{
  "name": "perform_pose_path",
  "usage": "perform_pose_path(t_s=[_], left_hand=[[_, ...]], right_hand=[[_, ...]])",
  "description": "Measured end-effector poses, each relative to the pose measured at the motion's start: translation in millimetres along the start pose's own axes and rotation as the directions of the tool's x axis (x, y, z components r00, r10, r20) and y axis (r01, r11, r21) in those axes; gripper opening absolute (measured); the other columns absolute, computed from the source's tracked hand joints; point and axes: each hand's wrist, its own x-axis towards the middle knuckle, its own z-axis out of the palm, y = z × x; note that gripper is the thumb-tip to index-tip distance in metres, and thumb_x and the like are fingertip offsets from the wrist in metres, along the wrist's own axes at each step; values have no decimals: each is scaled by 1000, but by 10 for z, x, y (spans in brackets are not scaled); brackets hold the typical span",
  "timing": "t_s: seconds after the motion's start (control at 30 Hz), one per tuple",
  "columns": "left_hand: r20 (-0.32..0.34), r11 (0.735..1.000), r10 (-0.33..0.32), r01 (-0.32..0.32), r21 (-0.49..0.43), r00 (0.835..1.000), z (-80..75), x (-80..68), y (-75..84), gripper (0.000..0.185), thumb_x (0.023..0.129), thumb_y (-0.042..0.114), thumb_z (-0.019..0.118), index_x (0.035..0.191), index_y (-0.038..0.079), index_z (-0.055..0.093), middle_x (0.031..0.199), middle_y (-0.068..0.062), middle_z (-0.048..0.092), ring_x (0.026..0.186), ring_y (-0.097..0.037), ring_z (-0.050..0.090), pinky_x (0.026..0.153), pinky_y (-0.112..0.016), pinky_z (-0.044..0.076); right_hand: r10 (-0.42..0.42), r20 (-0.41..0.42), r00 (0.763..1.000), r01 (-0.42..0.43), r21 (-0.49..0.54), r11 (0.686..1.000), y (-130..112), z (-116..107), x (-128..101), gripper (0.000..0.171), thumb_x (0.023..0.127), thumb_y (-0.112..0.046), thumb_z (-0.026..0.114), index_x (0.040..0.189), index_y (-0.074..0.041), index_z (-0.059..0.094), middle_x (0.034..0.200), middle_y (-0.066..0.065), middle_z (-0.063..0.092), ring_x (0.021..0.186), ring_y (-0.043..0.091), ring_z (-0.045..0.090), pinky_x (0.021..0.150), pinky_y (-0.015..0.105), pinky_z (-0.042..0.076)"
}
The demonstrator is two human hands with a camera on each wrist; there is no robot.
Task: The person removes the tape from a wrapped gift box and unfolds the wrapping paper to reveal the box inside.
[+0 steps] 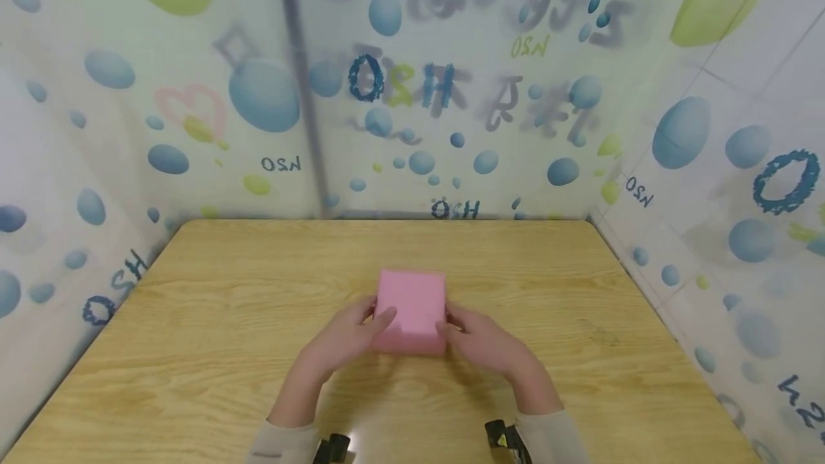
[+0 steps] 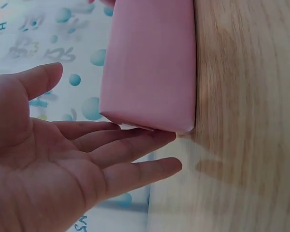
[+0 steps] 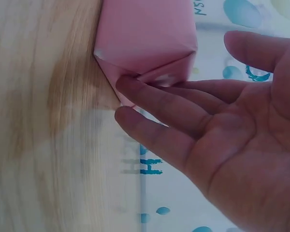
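1. While the pink box [image 1: 412, 310] sat near the middle of the table [image 1: 193, 349], the left hand [image 1: 344, 339] and right hand [image 1: 483, 342] flanked its two ends
2. Left hand: fingers [image 2: 130, 159] straight and slightly apart, tips touching the lower edge of the box's near end; thumb raised clear of it in the wrist view, though the head view showed the thumb lying on the top face
3. Right hand: fingers [image 3: 159, 104] extended, not curled round anything, tips pressed into the folded end flaps of the wrapping; thumb held off the box
4. Box: a squarish block wrapped in smooth pink paper with a faint sheen; one end closed by triangular folds meeting at a seam, edges softly rounded, a sliver of white showing at one corner
5. Handling, as a judgement: the box was probably light and fairly stiff; the paper looked slick and liable to crease or tear at the folds, so the flat side faces would give a safer hold than the folded ends
6. Table: pale wood-grain laminate, matt and flat
7. Surround: translucent sheeting [image 1: 271, 99] printed with blue and green bubbles and lettering, standing on three sides of the table
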Motion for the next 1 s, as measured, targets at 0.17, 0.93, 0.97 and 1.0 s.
perform_pose_path(t_s=[0.17, 0.93, 0.97, 1.0], left_hand=[[15, 994, -80, 81, -74, 997, -12, -159, 10, 86, 107, 51, 59, 164, -5, 28, 157, -30, 52, 148, -46, 50, 121, -64, 42], [19, 994, -104, 105, -44, 994, 69, -250, -72, 70, 106, 40, 64, 155, -7, 46, 137, -26, 69, 126, -37, 68, 102, -55, 59], [17, 994, -97, 98, -48, 995, 76, -242, -76, 68, 106, 38, 65, 155, -6, 47, 136, -26, 70, 124, -35, 69, 101, -54, 60], [17, 994, -93, 94, -53, 996, 81, -236, -74, 67, 106, 37, 65, 154, -6, 48, 134, -25, 71, 122, -33, 70, 99, -52, 60]], right_hand=[[-13, 46, 999, 13, 12, 1000, -20, -30, -149, 62, 112, -29, 52, 161, 5, 36, 164, 24, 46, 154, 43, 44, 127, 60, 35], [109, -25, 994, -109, -9, 994, -4, 22, -261, 65, 108, -40, 59, 154, 5, 50, 150, 21, 62, 138, 36, 61, 111, 59, 53], [107, -30, 994, -107, -8, 994, -5, 36, -248, 64, 108, -39, 59, 153, 5, 51, 151, 21, 62, 139, 36, 60, 113, 60, 51], [100, -30, 994, -101, -7, 995, -10, 46, -239, 63, 108, -39, 59, 153, 5, 51, 151, 22, 61, 140, 37, 60, 115, 61, 49]])
